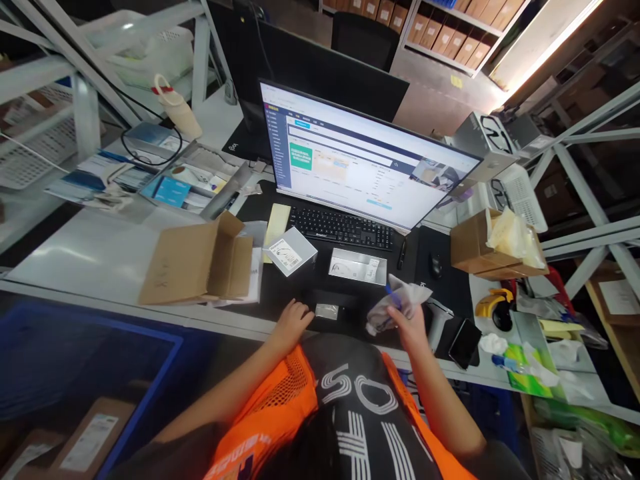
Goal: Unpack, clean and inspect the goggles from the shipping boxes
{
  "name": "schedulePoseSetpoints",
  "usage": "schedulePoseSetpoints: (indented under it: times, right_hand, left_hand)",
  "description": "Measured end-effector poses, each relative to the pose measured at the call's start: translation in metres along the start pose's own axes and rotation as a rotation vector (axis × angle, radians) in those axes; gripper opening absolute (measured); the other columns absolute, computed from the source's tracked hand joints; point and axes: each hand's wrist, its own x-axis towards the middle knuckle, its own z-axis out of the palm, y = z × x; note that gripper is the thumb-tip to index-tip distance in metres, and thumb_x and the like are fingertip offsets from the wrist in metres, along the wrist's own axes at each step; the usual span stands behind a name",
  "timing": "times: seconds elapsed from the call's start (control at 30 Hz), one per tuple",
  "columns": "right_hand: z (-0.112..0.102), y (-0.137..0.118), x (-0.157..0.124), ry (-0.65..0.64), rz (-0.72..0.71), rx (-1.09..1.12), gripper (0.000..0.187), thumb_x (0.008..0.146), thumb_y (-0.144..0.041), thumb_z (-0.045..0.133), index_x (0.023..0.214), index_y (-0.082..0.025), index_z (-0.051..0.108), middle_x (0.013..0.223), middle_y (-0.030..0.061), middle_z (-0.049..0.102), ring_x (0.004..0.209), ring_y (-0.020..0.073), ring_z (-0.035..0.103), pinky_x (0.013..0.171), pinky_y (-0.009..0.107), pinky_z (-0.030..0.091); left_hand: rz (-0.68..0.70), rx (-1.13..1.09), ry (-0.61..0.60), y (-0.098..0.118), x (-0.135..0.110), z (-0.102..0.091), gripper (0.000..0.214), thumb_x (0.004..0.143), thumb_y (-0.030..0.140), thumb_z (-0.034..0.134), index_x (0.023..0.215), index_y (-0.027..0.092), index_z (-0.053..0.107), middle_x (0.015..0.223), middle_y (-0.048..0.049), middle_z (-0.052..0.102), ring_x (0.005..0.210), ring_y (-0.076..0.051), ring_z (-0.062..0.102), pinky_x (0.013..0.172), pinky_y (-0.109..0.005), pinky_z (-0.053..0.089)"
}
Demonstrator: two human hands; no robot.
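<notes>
My right hand (411,327) holds a crumpled clear plastic bag (395,304) with something blue inside, just above the desk's front edge. My left hand (293,320) rests on the black desk mat (280,287), fingers curled, beside a small shiny packet (327,311). A small grey box (290,251) and a silver flat box (358,267) lie in front of the black keyboard (340,227). The monitor (360,160) shows a web page.
An open cardboard box (197,263) lies left of the mat. A mouse (436,265), a barcode scanner (437,320) and a phone (465,343) sit at right, with another cardboard box (475,250) holding plastic. A blue bin (75,373) stands lower left.
</notes>
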Motion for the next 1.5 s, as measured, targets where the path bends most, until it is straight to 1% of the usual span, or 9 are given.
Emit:
schedulePoseSetpoints:
  times: [0.07, 0.27, 0.57, 0.67, 0.77, 0.9, 1.13, 1.33, 1.5]
  right_hand:
    - [0.034, -0.004, -0.007, -0.075, -0.112, -0.068, 0.049, 0.068, -0.045, 0.079, 0.104, -0.019, 0.058, 0.094, 0.0067, 0.068, 0.084, 0.0237, 0.066, 0.076, 0.037, 0.056]
    - [0.109, -0.002, 0.009, -0.680, -0.449, -0.856, 0.028, 0.081, -0.031, 0.067, 0.106, -0.020, 0.060, 0.100, 0.0079, 0.068, 0.089, 0.0223, 0.064, 0.078, 0.031, 0.052]
    - [0.141, 0.012, 0.030, -0.753, -0.385, -1.176, 0.032, 0.092, -0.005, 0.042, 0.121, -0.012, 0.055, 0.111, 0.0221, 0.063, 0.105, 0.0302, 0.064, 0.091, 0.043, 0.049]
    - [0.145, 0.012, 0.032, -0.802, -0.332, -1.141, 0.035, 0.091, -0.006, 0.049, 0.125, -0.008, 0.055, 0.121, 0.0257, 0.060, 0.115, 0.0333, 0.060, 0.098, 0.050, 0.046]
    - [0.139, 0.011, 0.042, -0.939, -0.297, -0.987, 0.051, 0.083, -0.013, 0.068, 0.133, -0.013, 0.057, 0.130, 0.0185, 0.062, 0.122, 0.0294, 0.059, 0.105, 0.045, 0.045]
    - [0.122, 0.012, 0.048, -1.059, -0.263, -0.735, 0.038, 0.094, -0.023, 0.056, 0.132, -0.021, 0.063, 0.131, 0.0070, 0.067, 0.121, 0.0199, 0.062, 0.106, 0.036, 0.048]
    - [0.102, 0.018, 0.025, -0.971, -0.249, -0.566, 0.047, 0.091, -0.020, 0.056, 0.138, -0.021, 0.060, 0.149, 0.0116, 0.052, 0.137, 0.0244, 0.050, 0.116, 0.045, 0.038]
    - [0.106, 0.020, 0.014, -0.940, -0.295, -0.557, 0.071, 0.080, -0.026, 0.072, 0.146, -0.016, 0.049, 0.150, 0.0192, 0.049, 0.139, 0.0300, 0.047, 0.116, 0.052, 0.035]
    - [0.117, 0.012, 0.009, -0.922, -0.386, -0.508, 0.043, 0.086, -0.016, 0.060, 0.129, -0.022, 0.065, 0.135, 0.0096, 0.065, 0.127, 0.0219, 0.060, 0.109, 0.040, 0.046]
  left_hand:
    - [0.009, 0.017, 0.016, -0.005, -0.003, 0.010, 0.040, 0.078, -0.002, 0.050, 0.107, 0.019, 0.067, 0.118, -0.0110, 0.062, 0.119, -0.028, 0.055, 0.115, -0.059, 0.036]
    - [0.013, 0.011, 0.069, -0.013, -0.008, 0.028, 0.054, 0.065, 0.009, 0.074, 0.118, 0.019, 0.064, 0.135, -0.0126, 0.051, 0.128, -0.037, 0.047, 0.108, -0.057, 0.044]
    - [-0.023, -0.081, 0.203, -0.002, -0.011, 0.024, 0.045, 0.073, 0.004, 0.065, 0.115, 0.022, 0.064, 0.143, -0.0143, 0.040, 0.133, -0.034, 0.043, 0.108, -0.053, 0.043]
    - [-0.027, -0.089, 0.225, 0.001, -0.008, 0.024, 0.046, 0.073, 0.004, 0.065, 0.115, 0.022, 0.064, 0.142, -0.0140, 0.040, 0.132, -0.035, 0.043, 0.108, -0.057, 0.042]
    - [-0.025, -0.097, 0.222, 0.002, -0.006, 0.023, 0.048, 0.074, 0.005, 0.065, 0.118, 0.022, 0.062, 0.141, -0.0142, 0.043, 0.131, -0.035, 0.044, 0.109, -0.059, 0.040]
    - [0.007, -0.120, 0.169, 0.002, -0.006, 0.019, 0.053, 0.072, 0.005, 0.066, 0.121, 0.022, 0.058, 0.134, -0.0123, 0.052, 0.126, -0.032, 0.050, 0.109, -0.055, 0.043]
    - [-0.004, -0.129, 0.061, 0.007, -0.002, 0.008, 0.042, 0.071, 0.007, 0.067, 0.109, 0.019, 0.054, 0.125, -0.0120, 0.058, 0.114, -0.026, 0.059, 0.099, -0.043, 0.052]
    - [-0.005, -0.104, -0.030, 0.014, 0.009, -0.005, 0.032, 0.067, 0.011, 0.071, 0.094, 0.020, 0.056, 0.097, -0.0058, 0.065, 0.100, -0.027, 0.061, 0.111, -0.054, 0.037]
    - [-0.014, -0.145, -0.052, 0.017, 0.010, -0.010, 0.034, 0.065, 0.006, 0.071, 0.095, 0.019, 0.061, 0.101, -0.0082, 0.065, 0.105, -0.029, 0.059, 0.103, -0.050, 0.044]
